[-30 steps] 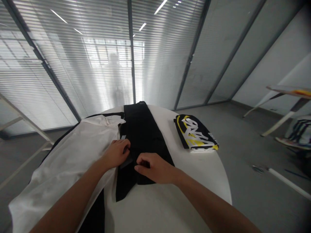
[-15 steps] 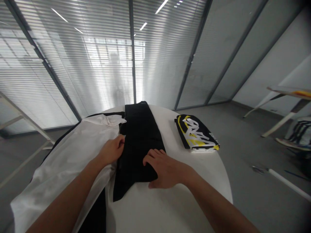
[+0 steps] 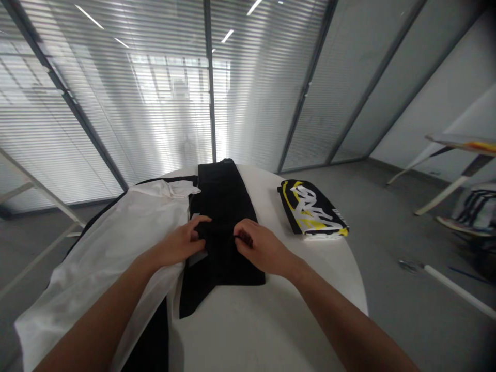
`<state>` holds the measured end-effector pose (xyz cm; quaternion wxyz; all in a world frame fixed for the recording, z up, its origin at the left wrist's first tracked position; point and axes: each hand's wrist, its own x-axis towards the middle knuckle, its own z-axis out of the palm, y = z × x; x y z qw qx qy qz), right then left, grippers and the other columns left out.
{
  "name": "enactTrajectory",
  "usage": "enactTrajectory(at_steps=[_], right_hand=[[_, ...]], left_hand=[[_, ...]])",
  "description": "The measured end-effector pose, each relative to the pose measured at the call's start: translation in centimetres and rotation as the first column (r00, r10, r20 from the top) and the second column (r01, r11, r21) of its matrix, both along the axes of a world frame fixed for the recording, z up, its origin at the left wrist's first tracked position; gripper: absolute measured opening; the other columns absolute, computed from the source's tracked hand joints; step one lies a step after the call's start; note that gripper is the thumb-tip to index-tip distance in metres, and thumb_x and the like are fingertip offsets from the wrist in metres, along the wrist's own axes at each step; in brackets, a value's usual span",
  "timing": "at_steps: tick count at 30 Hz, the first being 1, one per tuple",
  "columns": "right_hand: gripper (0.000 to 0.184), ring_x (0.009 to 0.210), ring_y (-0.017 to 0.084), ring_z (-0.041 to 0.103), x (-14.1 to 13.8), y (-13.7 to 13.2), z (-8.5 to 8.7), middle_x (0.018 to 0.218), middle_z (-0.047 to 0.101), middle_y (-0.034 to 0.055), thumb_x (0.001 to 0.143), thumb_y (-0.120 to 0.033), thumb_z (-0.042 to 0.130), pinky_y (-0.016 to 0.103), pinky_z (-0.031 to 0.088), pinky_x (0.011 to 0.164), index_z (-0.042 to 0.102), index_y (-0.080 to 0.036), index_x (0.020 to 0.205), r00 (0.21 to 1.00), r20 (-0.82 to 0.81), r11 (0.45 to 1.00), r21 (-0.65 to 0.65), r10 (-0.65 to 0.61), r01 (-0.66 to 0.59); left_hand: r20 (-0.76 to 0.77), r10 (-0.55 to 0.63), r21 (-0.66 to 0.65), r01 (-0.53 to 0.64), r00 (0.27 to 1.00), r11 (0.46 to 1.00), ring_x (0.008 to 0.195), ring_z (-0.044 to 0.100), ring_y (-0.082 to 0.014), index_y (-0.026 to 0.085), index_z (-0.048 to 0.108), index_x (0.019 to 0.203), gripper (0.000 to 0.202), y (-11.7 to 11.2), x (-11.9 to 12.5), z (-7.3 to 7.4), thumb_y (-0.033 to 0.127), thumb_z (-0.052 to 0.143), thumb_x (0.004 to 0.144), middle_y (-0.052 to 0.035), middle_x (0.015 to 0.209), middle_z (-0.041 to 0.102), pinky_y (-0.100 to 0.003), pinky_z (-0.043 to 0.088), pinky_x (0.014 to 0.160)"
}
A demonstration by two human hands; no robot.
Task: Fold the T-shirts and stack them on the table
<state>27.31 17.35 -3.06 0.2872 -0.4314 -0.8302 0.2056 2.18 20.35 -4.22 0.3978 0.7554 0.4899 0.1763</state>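
Observation:
A black garment (image 3: 220, 191), folded into a long strip, lies on the white round table (image 3: 267, 330). My right hand (image 3: 263, 248) pinches a bit of its fabric near the right side, raising a small fold between thumb and fingers. On its left edge rests my left hand (image 3: 178, 245), thumb and index finger spread apart over the black cloth. A white cloth (image 3: 116, 232), spread out and wrinkled, covers the table's left side beneath my left forearm. More black fabric shows under the white cloth. Whether the black and white pieces are joined, I cannot tell.
A folded black, yellow and white printed item (image 3: 312, 209) lies at the table's right edge. A white frame (image 3: 46, 186) stands at left. Another table (image 3: 461, 142) and a white pole (image 3: 457, 289) are on the right. Glass partitions with blinds (image 3: 256, 93) rise behind.
My right hand has lifted from lying flat and now pinches the black cloth slightly farther up. My left hand has opened from its closed grip and moved a little right onto the cloth.

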Motion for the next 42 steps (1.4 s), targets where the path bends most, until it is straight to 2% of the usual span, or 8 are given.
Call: enactTrajectory(at_steps=[2,5,9,14,19,27,31,42], right_hand=[[0.009,0.073,0.012,0.054,-0.2,0.1,-0.3,0.090,0.057,-0.0002,0.088,-0.019,0.051,0.025,0.039,0.066,0.051,-0.022,0.096,0.997,-0.047,0.998,0.017,-0.062,0.063],[0.008,0.075,0.012,0.055,-0.2,0.2,-0.5,0.094,0.058,0.0008,0.091,-0.022,0.048,0.026,0.039,0.066,0.050,-0.023,0.099,0.993,-0.035,0.992,0.054,-0.110,0.112],[0.012,0.074,0.014,0.056,0.6,0.4,-0.2,0.098,0.059,0.0018,0.091,-0.020,0.048,0.027,0.038,0.064,0.049,-0.023,0.102,0.982,0.118,0.982,0.138,-0.147,0.130],[0.010,0.081,0.016,0.056,2.0,0.6,1.1,0.099,0.058,0.0037,0.092,-0.016,0.044,0.029,0.039,0.070,0.048,-0.021,0.100,0.950,0.191,0.944,0.268,-0.246,0.190],[0.021,0.097,0.024,0.053,1.7,-1.1,2.4,0.107,0.056,0.0079,0.081,-0.016,0.057,0.035,0.037,0.084,0.051,-0.021,0.100,0.898,0.337,0.925,0.343,-0.284,0.164],[0.031,0.088,0.026,0.060,1.5,-2.4,2.1,0.101,0.061,0.0114,0.078,-0.017,0.057,0.033,0.036,0.070,0.050,-0.018,0.108,0.726,0.622,0.951,0.115,-0.293,0.285],[0.023,0.077,0.019,0.061,3.5,-1.6,3.1,0.092,0.064,0.0059,0.082,-0.017,0.049,0.028,0.035,0.064,0.050,-0.020,0.105,0.832,0.488,0.948,-0.028,-0.263,0.316],[0.034,0.093,0.021,0.060,6.7,-1.0,4.7,0.096,0.068,0.0034,0.070,-0.010,0.048,0.030,0.043,0.082,0.064,-0.021,0.098,0.977,0.174,0.972,-0.220,0.123,-0.083]], left_hand=[[0.134,-0.144,-0.078,0.156,0.980,0.985,0.068,0.061,-0.0137,0.023,0.029,0.146,0.074,-0.7,0.3,0.4,0.024,0.059,0.079,0.0023,0.080,0.065,-0.024,0.044,0.061],[0.127,-0.244,-0.025,0.250,0.961,0.968,0.084,0.064,-0.0154,0.023,0.058,0.126,0.052,-1.3,1.0,0.6,0.018,0.060,0.074,-0.0018,0.098,0.069,-0.026,0.048,0.073],[0.202,-0.077,0.094,0.059,0.976,0.994,0.084,0.066,-0.0165,0.019,0.070,0.091,0.018,-0.8,1.9,0.1,0.018,0.056,0.079,-0.0022,0.090,0.071,-0.028,0.050,0.079],[0.583,0.166,-0.043,-0.174,0.795,0.984,0.079,0.070,-0.0191,0.014,0.064,0.105,0.033,-0.3,2.6,-0.3,0.041,0.059,0.086,-0.0086,0.094,0.073,-0.037,0.055,0.081],[0.639,0.219,-0.091,-0.210,0.738,0.973,0.073,0.070,-0.0172,0.015,0.064,0.112,0.046,-1.0,3.1,0.2,0.049,0.063,0.082,-0.0069,0.094,0.071,-0.036,0.057,0.077],[0.561,0.269,0.038,-0.349,0.783,0.936,0.072,0.063,-0.0132,0.017,0.068,0.113,0.043,-0.4,2.6,-0.5,0.049,0.056,0.087,-0.0038,0.087,0.070,-0.025,0.053,0.067],[0.568,0.267,0.059,-0.362,0.778,0.930,0.067,0.063,-0.0128,0.017,0.068,0.111,0.040,0.0,2.4,-0.4,0.047,0.058,0.086,-0.0033,0.086,0.070,-0.026,0.053,0.065],[0.477,0.161,0.183,-0.276,0.864,0.943,0.082,0.067,-0.0178,0.018,0.072,0.103,0.033,-0.3,2.5,0.0,0.042,0.055,0.088,-0.0062,0.095,0.073,-0.029,0.054,0.075]])
